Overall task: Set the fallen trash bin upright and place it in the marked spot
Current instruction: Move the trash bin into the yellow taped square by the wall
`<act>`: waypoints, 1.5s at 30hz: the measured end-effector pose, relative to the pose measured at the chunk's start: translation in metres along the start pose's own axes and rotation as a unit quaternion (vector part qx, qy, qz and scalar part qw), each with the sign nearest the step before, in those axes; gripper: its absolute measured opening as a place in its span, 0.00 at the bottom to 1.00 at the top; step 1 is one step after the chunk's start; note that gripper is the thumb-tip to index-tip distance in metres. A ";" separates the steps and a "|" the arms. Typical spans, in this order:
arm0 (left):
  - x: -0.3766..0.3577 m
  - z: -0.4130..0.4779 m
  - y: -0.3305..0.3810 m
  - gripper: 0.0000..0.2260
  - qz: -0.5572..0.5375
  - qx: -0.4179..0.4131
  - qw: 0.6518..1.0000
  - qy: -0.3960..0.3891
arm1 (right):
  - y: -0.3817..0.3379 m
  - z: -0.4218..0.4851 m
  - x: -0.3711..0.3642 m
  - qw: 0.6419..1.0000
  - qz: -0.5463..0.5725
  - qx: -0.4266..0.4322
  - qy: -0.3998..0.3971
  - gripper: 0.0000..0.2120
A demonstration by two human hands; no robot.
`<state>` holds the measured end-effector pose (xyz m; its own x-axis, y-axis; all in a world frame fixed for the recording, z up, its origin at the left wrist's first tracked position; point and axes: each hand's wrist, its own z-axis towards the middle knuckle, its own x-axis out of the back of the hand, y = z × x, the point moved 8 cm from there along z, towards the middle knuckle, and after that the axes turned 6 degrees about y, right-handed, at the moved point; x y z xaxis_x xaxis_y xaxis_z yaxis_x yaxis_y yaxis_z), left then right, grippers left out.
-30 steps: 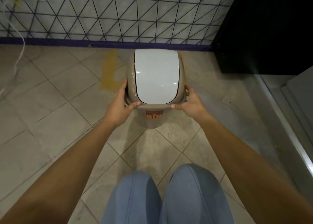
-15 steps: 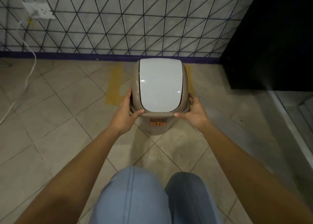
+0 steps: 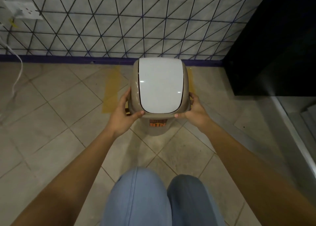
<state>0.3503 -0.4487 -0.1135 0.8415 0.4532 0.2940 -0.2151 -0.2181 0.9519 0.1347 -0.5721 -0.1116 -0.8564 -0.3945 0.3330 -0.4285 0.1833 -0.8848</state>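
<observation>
Both hands grip the trash bin (image 3: 159, 123) at its rim: left hand (image 3: 122, 117) on the left side, right hand (image 3: 195, 112) on the right, fingers curled around the edge and thumbs pressed on the front lip. Bin is upright, near the wall (image 3: 153, 20), with yellow floor tape (image 3: 112, 92) showing on either side. Whether the base touches the floor (image 3: 59, 114) cannot be determined. Risks: the white swing lid (image 3: 159, 85) offers no firm purchase, so pressure there could tip it; an off-centre set-down would leave the base across the tape; an uneven release could topple the bin.
</observation>
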 end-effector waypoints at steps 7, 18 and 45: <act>-0.003 0.023 -0.001 0.53 -0.036 0.028 0.998 -0.032 | -0.010 0.026 -0.007 0.997 -0.001 0.001 -0.072 0.56; 0.000 0.049 -0.009 0.53 -0.040 0.027 0.999 -0.017 | -0.013 0.057 -0.011 0.994 -0.046 0.015 -0.102 0.59; 0.001 0.109 0.009 0.43 -0.007 -0.031 0.999 0.013 | -0.067 0.092 -0.009 0.968 -0.150 0.190 0.066 0.50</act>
<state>0.4029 -0.5449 -0.1141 0.8315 0.4788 0.2815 -0.2343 -0.1570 0.9594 0.1975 -0.6633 -0.0858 -0.7504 -0.2549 0.6099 -0.5482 -0.2756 -0.7896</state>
